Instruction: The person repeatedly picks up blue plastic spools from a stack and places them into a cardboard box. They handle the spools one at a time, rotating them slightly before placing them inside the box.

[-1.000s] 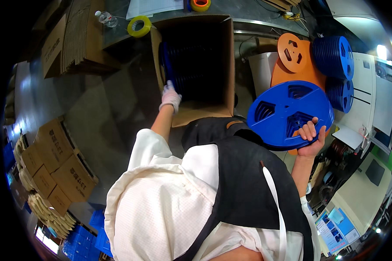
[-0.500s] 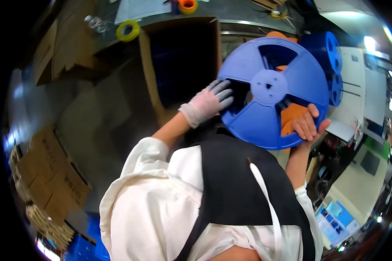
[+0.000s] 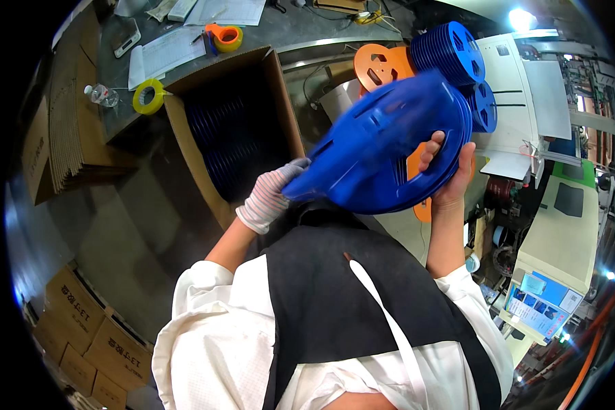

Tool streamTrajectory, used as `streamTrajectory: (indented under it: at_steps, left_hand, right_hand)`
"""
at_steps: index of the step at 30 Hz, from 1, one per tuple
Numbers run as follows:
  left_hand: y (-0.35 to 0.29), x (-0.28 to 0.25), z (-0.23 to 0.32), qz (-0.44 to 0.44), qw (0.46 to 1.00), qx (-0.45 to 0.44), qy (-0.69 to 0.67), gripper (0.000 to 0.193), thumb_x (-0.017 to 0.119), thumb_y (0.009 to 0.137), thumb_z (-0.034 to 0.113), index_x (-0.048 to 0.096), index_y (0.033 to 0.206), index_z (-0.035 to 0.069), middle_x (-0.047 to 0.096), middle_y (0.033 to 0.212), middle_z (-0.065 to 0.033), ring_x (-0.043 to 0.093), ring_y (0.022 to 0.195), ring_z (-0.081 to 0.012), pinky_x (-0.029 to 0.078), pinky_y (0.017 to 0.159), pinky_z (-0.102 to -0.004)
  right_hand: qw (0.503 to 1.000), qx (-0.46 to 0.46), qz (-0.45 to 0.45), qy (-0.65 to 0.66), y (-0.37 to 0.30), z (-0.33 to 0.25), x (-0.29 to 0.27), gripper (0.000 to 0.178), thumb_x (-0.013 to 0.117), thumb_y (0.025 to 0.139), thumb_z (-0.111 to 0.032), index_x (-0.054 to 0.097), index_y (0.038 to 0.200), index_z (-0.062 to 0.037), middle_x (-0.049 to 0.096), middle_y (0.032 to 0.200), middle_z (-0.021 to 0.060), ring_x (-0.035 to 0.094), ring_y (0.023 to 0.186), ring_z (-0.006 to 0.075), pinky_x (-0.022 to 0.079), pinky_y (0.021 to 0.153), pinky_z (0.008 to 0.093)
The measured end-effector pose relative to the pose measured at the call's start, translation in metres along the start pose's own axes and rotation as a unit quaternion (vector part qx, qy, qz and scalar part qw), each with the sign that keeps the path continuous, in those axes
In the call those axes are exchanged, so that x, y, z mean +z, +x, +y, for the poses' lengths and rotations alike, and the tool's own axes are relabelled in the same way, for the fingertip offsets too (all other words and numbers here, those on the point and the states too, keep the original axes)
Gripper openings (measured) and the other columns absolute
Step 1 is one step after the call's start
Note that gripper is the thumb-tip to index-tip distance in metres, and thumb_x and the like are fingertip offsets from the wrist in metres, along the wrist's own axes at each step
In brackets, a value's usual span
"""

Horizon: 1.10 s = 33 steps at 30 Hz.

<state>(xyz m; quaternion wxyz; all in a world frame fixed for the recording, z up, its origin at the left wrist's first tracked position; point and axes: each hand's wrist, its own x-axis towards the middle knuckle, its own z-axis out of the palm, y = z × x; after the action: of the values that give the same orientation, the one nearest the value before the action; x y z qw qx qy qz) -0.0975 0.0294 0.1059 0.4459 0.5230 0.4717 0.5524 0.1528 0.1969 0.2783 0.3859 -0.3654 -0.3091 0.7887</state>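
A small stack of blue plastic reels is held up before my chest. Its front reel is tilted and blurred, its left edge swung toward me. My left hand, in a striped glove, closes on that left edge. Bare, my right hand grips the stack's right side, fingertips showing through a cut-out and thumb outside the rim. Left of the reels stands an open cardboard carton, with rows of blue reels in its shadowed inside.
Beyond my right hand are stacked blue reels and orange reels. A grey table at the back bears papers, yellow tape and a plastic bottle. Flattened cartons lean at left; a pale machine stands at right.
The front reel has turned from facing me to a slant. My left hand has moved left and down, from the cut-out to the edge. My right hand keeps its hold.
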Motion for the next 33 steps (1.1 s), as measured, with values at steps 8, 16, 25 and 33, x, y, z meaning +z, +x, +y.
streamTrajectory:
  at_steps: [8, 16, 25, 33]
  left_hand:
    - [-0.003, -0.019, 0.02, 0.054, 0.797, -0.105, -0.593, 0.02, 0.074, 0.082, 0.01, 0.057, 0.091, 0.009, 0.064, 0.112, -0.0176, 0.063, 0.107, -0.034, 0.055, 0.09, -0.0506]
    - [-0.031, -0.029, 0.008, 0.073, 0.784, -0.109, -0.607, 0.018, 0.075, 0.081, 0.013, 0.058, 0.085, 0.013, 0.066, 0.108, -0.0167, 0.063, 0.108, -0.0336, 0.056, 0.089, -0.0492]
    - [-0.041, -0.03, -0.002, 0.115, 0.813, -0.139, -0.554, 0.019, 0.072, 0.083, 0.005, 0.056, 0.091, 0.013, 0.065, 0.109, -0.0144, 0.061, 0.109, -0.0309, 0.052, 0.095, -0.0491]
    - [-0.047, -0.037, -0.009, 0.153, 0.817, -0.152, -0.534, 0.021, 0.071, 0.083, 0.002, 0.056, 0.093, 0.013, 0.065, 0.109, -0.0149, 0.062, 0.109, -0.0296, 0.054, 0.091, -0.0441]
  right_hand:
    - [0.999, 0.04, 0.009, 0.01, 0.0, 0.007, -0.039, 0.055, 0.056, 0.093, -0.05, 0.059, 0.113, 0.0008, 0.061, 0.084, 0.0065, 0.052, 0.067, 0.0165, 0.044, 0.062, 0.0302]
    - [0.997, 0.049, 0.015, 0.066, -0.001, 0.015, -0.039, 0.05, 0.055, 0.095, -0.045, 0.057, 0.113, 0.0022, 0.059, 0.079, 0.0058, 0.051, 0.063, 0.014, 0.044, 0.059, 0.0272]
    - [0.995, 0.078, 0.02, 0.055, 0.005, 0.027, -0.03, 0.052, 0.058, 0.093, -0.044, 0.057, 0.116, 0.0027, 0.058, 0.077, 0.0052, 0.051, 0.063, 0.0128, 0.044, 0.059, 0.0262]
    - [0.995, 0.086, 0.029, 0.047, 0.003, 0.026, -0.033, 0.051, 0.057, 0.094, -0.042, 0.054, 0.119, 0.0027, 0.055, 0.078, 0.0035, 0.05, 0.065, 0.0115, 0.044, 0.06, 0.0251]
